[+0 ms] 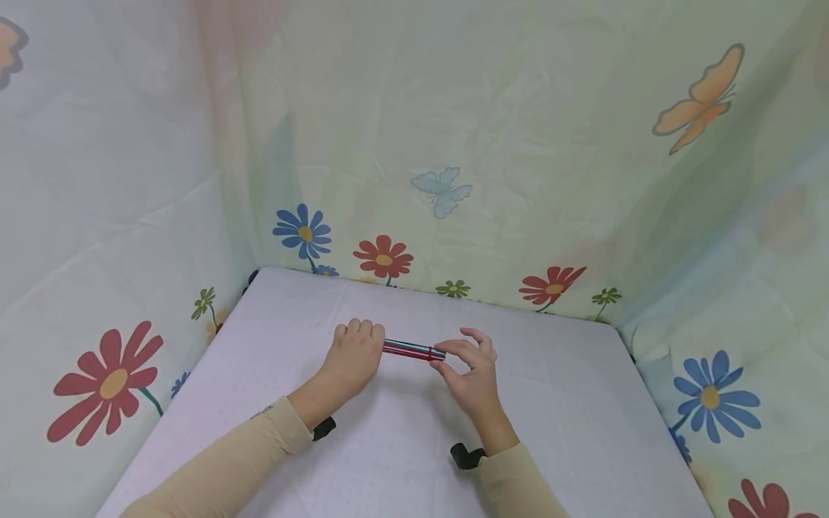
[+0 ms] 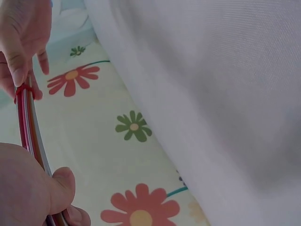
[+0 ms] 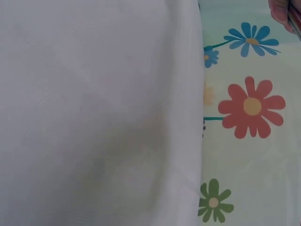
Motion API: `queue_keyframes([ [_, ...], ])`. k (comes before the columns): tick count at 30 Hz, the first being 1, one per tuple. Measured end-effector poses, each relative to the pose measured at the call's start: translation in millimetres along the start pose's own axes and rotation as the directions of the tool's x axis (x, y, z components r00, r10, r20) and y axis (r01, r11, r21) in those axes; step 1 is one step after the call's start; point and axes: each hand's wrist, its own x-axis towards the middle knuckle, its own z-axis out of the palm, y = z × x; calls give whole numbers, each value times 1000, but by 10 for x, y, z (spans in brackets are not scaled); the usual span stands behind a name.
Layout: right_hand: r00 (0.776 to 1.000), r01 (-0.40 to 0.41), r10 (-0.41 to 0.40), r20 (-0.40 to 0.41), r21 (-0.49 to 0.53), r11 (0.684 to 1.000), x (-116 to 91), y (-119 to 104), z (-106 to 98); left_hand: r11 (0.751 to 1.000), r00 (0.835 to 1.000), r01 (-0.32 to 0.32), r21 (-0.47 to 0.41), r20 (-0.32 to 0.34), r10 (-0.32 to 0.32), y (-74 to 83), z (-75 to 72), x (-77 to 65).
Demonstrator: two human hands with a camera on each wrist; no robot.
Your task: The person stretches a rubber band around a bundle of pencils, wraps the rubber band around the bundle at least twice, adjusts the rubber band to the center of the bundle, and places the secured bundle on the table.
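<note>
A bundle of slim, pencil-like coloured rods (image 1: 406, 349) is held above the table, lying nearly level between both hands. Dark red, silver and teal show among its colours. My left hand (image 1: 355, 357) grips one end with curled fingers, which hide that part. At the other end my right hand (image 1: 474, 374) pinches the bundle between thumb and forefinger, its other fingers lifted away. A thin red band (image 1: 435, 353) circles the rods beside those fingertips; in the left wrist view the red band (image 2: 24, 89) sits just below the right thumb (image 2: 19, 73).
A white cloth covers the table (image 1: 570, 403) beneath the hands. Curtains (image 1: 550, 180) printed with flowers and butterflies rise along the back and both sides. A black wrist mount (image 1: 466, 456) sticks out by the right sleeve, another (image 1: 324, 428) by the left.
</note>
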Motion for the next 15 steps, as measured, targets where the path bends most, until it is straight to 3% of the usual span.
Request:
queue_keyframes([
  [5,1000,-7,6,12,32,999,-36,19,8,1000,1000,-17,5,9,17,8,-34,-4],
  [15,991,130,-130,30,11,991,-32,-21,76,1000,1000,-24,10,9,24,57,-77,-4],
])
